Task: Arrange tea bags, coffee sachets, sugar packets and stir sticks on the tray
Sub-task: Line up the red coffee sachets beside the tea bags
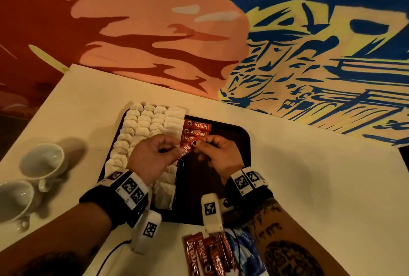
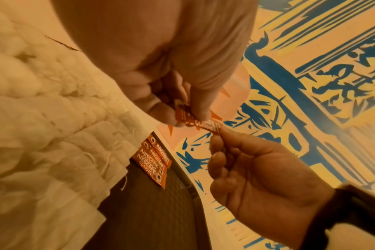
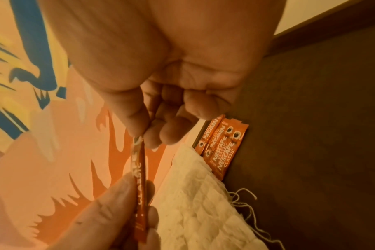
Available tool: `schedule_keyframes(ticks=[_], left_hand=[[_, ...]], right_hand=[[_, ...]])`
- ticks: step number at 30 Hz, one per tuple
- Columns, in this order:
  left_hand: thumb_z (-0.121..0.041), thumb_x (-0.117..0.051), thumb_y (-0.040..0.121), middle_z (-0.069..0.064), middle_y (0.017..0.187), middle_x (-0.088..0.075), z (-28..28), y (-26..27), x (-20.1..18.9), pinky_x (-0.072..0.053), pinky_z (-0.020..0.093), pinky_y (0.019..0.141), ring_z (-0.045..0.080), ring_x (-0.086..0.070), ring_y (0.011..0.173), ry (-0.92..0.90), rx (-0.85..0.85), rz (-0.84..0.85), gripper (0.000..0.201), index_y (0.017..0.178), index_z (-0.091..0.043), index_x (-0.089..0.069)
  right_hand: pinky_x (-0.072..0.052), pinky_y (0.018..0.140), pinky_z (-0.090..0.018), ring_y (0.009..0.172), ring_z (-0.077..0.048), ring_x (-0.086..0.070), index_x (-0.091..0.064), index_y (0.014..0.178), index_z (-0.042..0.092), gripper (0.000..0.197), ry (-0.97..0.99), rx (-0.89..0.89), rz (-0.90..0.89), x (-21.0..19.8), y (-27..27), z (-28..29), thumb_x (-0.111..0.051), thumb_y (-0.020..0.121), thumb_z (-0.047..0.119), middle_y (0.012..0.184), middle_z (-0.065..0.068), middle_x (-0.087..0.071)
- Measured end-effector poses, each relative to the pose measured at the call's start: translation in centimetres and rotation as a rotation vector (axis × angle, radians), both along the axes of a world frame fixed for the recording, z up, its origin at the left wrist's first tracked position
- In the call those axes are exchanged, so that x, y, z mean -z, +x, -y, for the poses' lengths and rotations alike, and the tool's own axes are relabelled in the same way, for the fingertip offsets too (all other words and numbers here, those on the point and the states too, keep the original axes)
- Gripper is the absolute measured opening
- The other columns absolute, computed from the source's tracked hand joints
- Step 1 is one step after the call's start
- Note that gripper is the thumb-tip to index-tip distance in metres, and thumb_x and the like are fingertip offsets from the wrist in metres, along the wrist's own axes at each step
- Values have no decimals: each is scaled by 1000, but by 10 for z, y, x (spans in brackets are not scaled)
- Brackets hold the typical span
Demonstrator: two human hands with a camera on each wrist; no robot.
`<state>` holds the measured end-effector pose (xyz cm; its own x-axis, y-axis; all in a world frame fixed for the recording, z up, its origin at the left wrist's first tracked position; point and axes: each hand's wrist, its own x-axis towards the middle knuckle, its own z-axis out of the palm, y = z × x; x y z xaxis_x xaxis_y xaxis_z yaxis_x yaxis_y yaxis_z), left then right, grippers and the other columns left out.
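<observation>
Head view: dark tray (image 1: 241, 140) on table, tea bags (image 1: 146, 125) fill left side in rows. Coffee sachets (image 1: 197, 128) lined beside them. Left hand (image 1: 152, 156), right hand (image 1: 218, 156) each pinch one end of new sachet (image 1: 187, 148), likely to lay it straight next in row.

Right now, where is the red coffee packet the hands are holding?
In the head view, the red coffee sachet hangs between the left hand and right hand, above the dark tray, just nearer than the laid sachets.

Dim warm orange light, soft shadows beside the cups (image 1: 33, 178), wide-angle bending, blurred wrist views
</observation>
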<state>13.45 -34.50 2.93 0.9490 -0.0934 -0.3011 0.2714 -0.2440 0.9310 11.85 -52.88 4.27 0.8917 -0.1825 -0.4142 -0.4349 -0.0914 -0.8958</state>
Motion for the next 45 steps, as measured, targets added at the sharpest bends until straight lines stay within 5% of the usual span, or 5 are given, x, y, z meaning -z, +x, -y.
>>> schedule_keyframes(ticks=[9, 17, 25, 33, 45], left_hand=[[-18, -81, 80, -12, 80, -74, 2, -5, 8, -51, 19, 73, 1, -68, 76, 111, 79, 77, 17, 82, -33, -74], [-33, -71, 88, -21, 94, -71, -16, 1, 28, -51, 21, 83, -5, -64, 90, 220, 7, 19, 8, 96, -34, -71], [-21, -69, 90, -27, 91, -71, -22, -13, 33, -48, 14, 76, -11, -64, 86, 128, 92, -52, 15, 92, -36, -70], [-20, -64, 93, -15, 87, -74, -24, -10, 32, -52, 20, 74, -4, -66, 81, 111, 115, -44, 16, 96, -34, -69], [-13, -64, 94, -20, 90, -73, -17, -25, 23, -52, 16, 75, -2, -69, 83, 47, 167, -35, 19, 97, -31, -69]], right_hand=[[-45, 50, -17, 61, -8, -64, -72, 87, 18, 4, 2, -1, -10, 7, -13, 6, -73, 90, 17, 83, -2, -76], [-46, 50, -25, 64, -10, -65, -69, 91, 20, 6, -89, 385, -163, 44, 22, 24, -72, 91, 25, 79, -1, -76], [-48, 53, -24, 67, -11, -69, -69, 97, 20, 19, -137, 361, -360, 66, 61, 23, -75, 87, 35, 83, 1, -76], [-59, 86, -38, 90, -21, -71, -70, 100, 19, 37, -311, 309, -405, 82, 73, 16, -76, 81, 50, 99, -3, -75], [-46, 76, -28, 96, -21, -64, -67, 115, 17, 44, -444, 232, -405, 55, 59, 23, -71, 86, 51, 114, -4, -69]])
